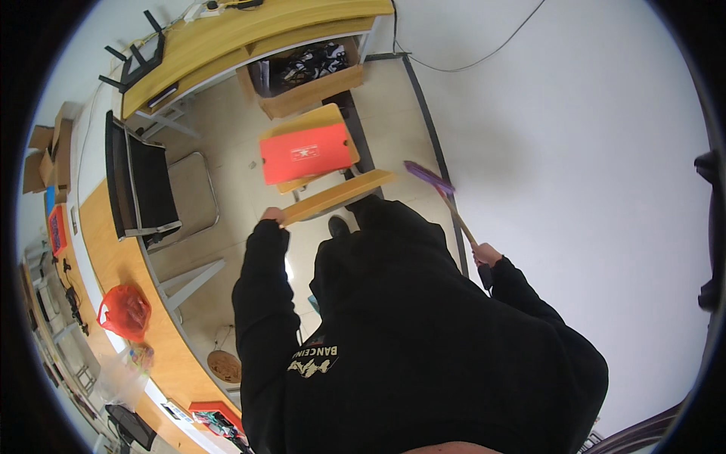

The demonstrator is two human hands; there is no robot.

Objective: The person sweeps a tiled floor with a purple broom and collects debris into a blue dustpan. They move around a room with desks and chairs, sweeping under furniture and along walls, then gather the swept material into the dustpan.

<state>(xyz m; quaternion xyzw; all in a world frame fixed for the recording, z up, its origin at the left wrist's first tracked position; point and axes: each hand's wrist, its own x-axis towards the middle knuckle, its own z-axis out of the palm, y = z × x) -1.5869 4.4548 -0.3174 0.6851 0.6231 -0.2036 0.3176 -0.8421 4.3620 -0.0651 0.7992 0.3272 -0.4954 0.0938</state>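
Note:
My left hand (273,214) grips the left end of a chair's yellow wooden backrest (337,196). On the chair's wooden seat (317,116) rests a red shoebox (306,153) with a white star printed on top. My right hand (486,254) is closed around the handle (462,224) of a broom. The purple broom head (428,176) points away from me, beside the dark skirting at the wall. Whether its bristles touch the floor cannot be told. One dark shoe (338,227) shows below the backrest.
Beyond the chair, a cardboard box (312,93) of cables sits under a yellow desk (255,34) bearing a black router (142,59). A black folding chair (147,181) stands left, by a long table (170,352) with a red plastic bag (125,312). A white wall (567,170) bounds the right.

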